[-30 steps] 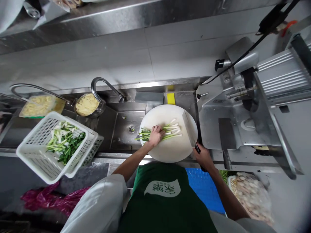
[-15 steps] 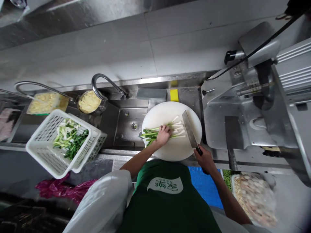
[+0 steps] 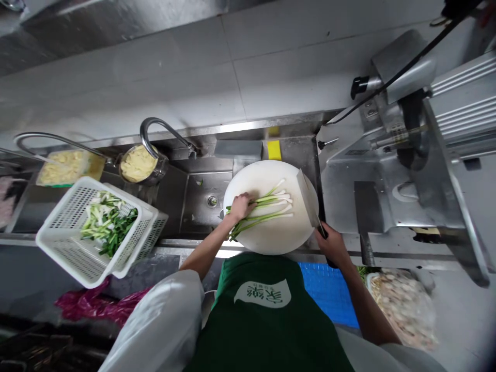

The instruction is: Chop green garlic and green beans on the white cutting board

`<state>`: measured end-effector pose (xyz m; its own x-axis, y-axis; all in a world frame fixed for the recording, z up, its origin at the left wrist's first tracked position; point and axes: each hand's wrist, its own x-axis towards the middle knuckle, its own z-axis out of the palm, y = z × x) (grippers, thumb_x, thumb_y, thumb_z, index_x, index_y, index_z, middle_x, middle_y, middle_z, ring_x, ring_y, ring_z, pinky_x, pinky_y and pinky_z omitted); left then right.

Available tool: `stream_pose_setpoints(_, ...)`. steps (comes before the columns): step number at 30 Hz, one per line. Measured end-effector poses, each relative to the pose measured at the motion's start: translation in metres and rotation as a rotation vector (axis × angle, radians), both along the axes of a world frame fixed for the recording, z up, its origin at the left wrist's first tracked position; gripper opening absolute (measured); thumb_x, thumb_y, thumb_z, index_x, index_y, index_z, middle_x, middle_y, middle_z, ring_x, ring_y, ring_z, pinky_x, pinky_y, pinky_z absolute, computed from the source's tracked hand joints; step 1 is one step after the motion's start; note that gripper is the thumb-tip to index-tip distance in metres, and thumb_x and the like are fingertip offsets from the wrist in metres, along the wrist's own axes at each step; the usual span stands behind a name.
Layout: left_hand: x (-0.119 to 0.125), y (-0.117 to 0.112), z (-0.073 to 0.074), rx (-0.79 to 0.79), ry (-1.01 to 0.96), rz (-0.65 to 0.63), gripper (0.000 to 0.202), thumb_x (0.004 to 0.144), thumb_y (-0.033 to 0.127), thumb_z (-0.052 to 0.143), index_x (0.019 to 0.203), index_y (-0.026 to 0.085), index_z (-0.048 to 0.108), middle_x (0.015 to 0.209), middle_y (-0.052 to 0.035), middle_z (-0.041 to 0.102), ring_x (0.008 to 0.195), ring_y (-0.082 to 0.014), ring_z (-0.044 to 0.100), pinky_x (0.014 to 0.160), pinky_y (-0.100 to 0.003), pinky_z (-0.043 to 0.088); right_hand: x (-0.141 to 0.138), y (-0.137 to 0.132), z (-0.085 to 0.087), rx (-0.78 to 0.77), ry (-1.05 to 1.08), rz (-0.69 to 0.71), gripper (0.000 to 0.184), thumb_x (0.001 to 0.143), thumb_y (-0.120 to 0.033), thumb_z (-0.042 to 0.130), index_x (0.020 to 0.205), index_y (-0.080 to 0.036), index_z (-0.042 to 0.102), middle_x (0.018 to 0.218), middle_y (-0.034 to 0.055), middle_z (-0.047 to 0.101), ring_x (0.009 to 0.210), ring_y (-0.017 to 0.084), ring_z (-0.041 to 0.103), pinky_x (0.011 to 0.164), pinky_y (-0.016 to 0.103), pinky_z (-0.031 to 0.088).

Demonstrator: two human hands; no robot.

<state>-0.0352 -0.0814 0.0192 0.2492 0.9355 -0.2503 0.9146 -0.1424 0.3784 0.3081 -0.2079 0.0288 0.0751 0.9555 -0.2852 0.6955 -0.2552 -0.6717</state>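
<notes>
A bunch of green onions (image 3: 267,206) lies across a round white cutting board (image 3: 271,237), white ends to the right. My left hand (image 3: 239,206) presses down on the green end of the bunch, fingers curled over the stalks. My right hand (image 3: 332,245) grips the dark handle of a cleaver (image 3: 308,199). Its blade rests over the right side of the board, just right of the white ends.
A white perforated basket (image 3: 65,240) of cut greens stands at the left. Behind it are a tray (image 3: 70,166) and a bowl (image 3: 138,164) of pale food, a tap (image 3: 163,129) and a sink (image 3: 201,204). A metal slicing machine (image 3: 391,170) fills the right. A blue crate (image 3: 329,292) sits below.
My left hand has slid left along the green onions, from their middle to the green end. The cleaver has shifted slightly right, away from the white ends.
</notes>
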Motion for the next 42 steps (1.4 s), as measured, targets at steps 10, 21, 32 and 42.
stream_pose_setpoints(10, -0.022, -0.049, -0.01, -0.047, -0.056, 0.053, 0.019, 0.099, 0.03, 0.059, 0.098, 0.018, 0.074, 0.099, -0.007, 0.069, 0.087, -0.0188, 0.065, 0.081, -0.028, 0.049, -0.065, 0.007, -0.003, -0.052, -0.183, 0.346, 0.057, 0.098, -0.024, 0.039, 0.153, -0.012, 0.046, 0.117, 0.0152, 0.072, 0.103, 0.027, 0.07, 0.09, 0.033, 0.052)
stream_pose_setpoints(21, 0.024, -0.095, -0.017, 0.18, 0.268, -0.028, 0.092, 0.094, 0.071, 0.045, 0.16, 0.009, 0.032, 0.155, -0.0222, 0.045, 0.135, -0.0385, 0.046, 0.106, -0.054, 0.044, -0.049, -0.02, -0.028, -0.039, -0.365, 0.406, 0.066, 0.099, -0.034, 0.037, 0.163, -0.02, 0.029, 0.108, 0.0125, 0.073, 0.083, 0.028, 0.072, 0.074, 0.038, 0.055)
stream_pose_setpoints(32, 0.029, -0.133, -0.031, 0.201, 0.403, -0.029, 0.073, 0.103, 0.05, 0.04, 0.163, 0.011, 0.025, 0.16, -0.019, 0.04, 0.138, -0.0379, 0.045, 0.113, -0.054, 0.036, -0.059, -0.066, -0.031, -0.205, -0.368, 0.418, 0.063, 0.105, -0.044, 0.03, 0.165, -0.026, 0.024, 0.106, 0.0104, 0.076, 0.09, 0.028, 0.074, 0.077, 0.035, 0.054)
stream_pose_setpoints(42, 0.019, -0.151, -0.028, 0.163, 0.34, -0.116, 0.062, 0.105, 0.032, 0.032, 0.163, 0.014, 0.026, 0.154, -0.0164, 0.047, 0.132, -0.0362, 0.045, 0.113, -0.058, 0.035, -0.069, -0.083, 0.0, -0.14, -0.463, 0.298, 0.08, 0.093, -0.021, 0.046, 0.166, -0.022, 0.015, 0.092, 0.0088, 0.078, 0.08, 0.03, 0.074, 0.075, 0.036, 0.054)
